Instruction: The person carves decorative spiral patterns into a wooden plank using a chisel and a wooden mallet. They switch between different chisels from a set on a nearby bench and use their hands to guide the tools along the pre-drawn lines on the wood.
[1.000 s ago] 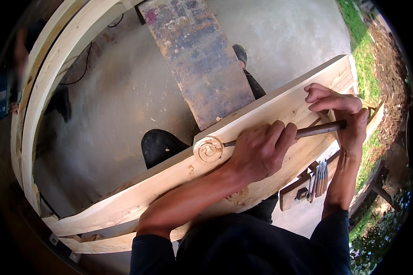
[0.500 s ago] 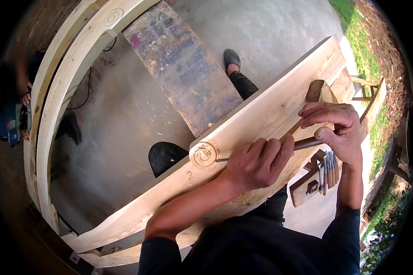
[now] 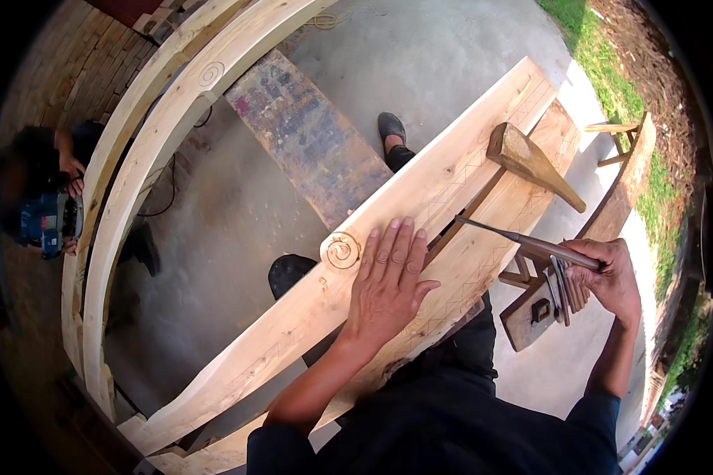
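Observation:
My left hand [image 3: 384,289] lies flat with fingers stretched out on a long pale timber beam [image 3: 281,324], its fingertips beside a carved spiral [image 3: 341,250] at the beam's edge. Several wood chips lie near the carving. In my right hand [image 3: 610,277] is a slim chisel [image 3: 523,239], gripped by its handle end; the blade points left, above the gap between two timbers. A wooden mallet [image 3: 523,158] rests across the timbers farther up, its handle toward the right. Zigzag pencil lines mark the wood.
A low bench [image 3: 523,324] to the right bears several chisels [image 3: 564,289] and a small black item [image 3: 540,309]. A stained plank [image 3: 309,134] lies beyond the beam. Curved timbers [image 3: 95,237] arch at the left, where another person holds a blue power tool [image 3: 47,226].
My left hand has let go of the chisel and spread flat beside the spiral. My right hand has drawn the chisel away to the right and lower. The view has shifted slightly.

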The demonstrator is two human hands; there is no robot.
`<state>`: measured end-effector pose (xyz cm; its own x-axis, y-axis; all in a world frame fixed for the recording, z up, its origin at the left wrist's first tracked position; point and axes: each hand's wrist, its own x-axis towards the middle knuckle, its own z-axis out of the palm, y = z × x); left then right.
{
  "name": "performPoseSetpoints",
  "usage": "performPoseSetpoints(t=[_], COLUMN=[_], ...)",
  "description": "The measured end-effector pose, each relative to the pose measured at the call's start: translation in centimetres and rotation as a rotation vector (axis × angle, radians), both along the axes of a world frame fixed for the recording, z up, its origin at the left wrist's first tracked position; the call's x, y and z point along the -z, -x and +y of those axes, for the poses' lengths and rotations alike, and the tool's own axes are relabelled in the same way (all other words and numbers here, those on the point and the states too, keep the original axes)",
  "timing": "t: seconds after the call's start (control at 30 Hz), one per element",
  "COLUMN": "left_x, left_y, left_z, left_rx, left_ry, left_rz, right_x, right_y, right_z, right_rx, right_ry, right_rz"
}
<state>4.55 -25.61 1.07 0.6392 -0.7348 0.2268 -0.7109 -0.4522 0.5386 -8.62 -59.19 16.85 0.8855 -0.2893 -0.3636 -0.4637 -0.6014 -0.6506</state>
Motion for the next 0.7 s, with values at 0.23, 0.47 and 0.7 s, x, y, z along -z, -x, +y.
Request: performPoseSetpoints(t=[0.23,0.47,0.7], left_x=[0.9,1.7,2.1], left_y=[1.6,4.8,6.1], left_z=[8.8,12.1,11.9], left_rx=[-0.26,-0.258,-0.112], left_ry=[-0.217,0.032,0.188], left_rz=[-0.087,-0.156,-0.165], right_x=[-0.9,-4.0,-5.1], right_y=[12.9,17.5,19.4], right_z=[-4.0,-2.4,-2.0], right_rx=[0.375,0.438,0.362], right_ry=[-0.072,0.1,0.286], right_rz=[0.09,0.485,0.61])
